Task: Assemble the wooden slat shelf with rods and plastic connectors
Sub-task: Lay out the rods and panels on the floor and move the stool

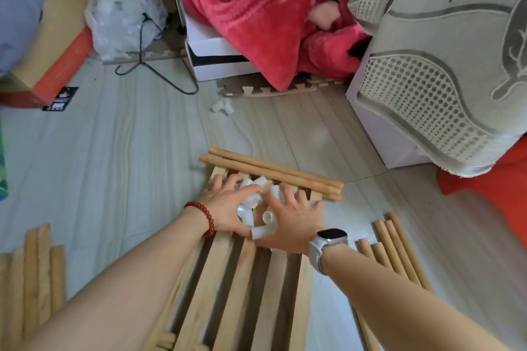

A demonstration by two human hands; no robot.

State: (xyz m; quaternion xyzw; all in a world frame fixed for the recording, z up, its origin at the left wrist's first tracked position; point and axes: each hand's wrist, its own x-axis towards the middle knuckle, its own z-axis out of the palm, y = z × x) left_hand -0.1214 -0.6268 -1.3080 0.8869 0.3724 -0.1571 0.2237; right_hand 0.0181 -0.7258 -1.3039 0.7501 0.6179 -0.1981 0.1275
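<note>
A wooden slat panel (245,288) lies flat on the floor in front of me. On its far end sits a heap of white plastic connectors (255,202). My left hand (225,206) and my right hand (293,221) lie on either side of the heap, fingers spread and cupped against it. Two long wooden rods (271,172) rest across the panel's far end. More rods (396,248) lie on the floor to the right, and another bundle of rods (34,273) lies at the left.
One loose white connector (223,107) lies on the floor farther away. A white cabinet under a patterned cloth (445,71) stands at the right, a red blanket (256,8) over a white box behind. A cardboard box (54,37), plastic bag (122,14) and black wire hanger (159,65) are at left.
</note>
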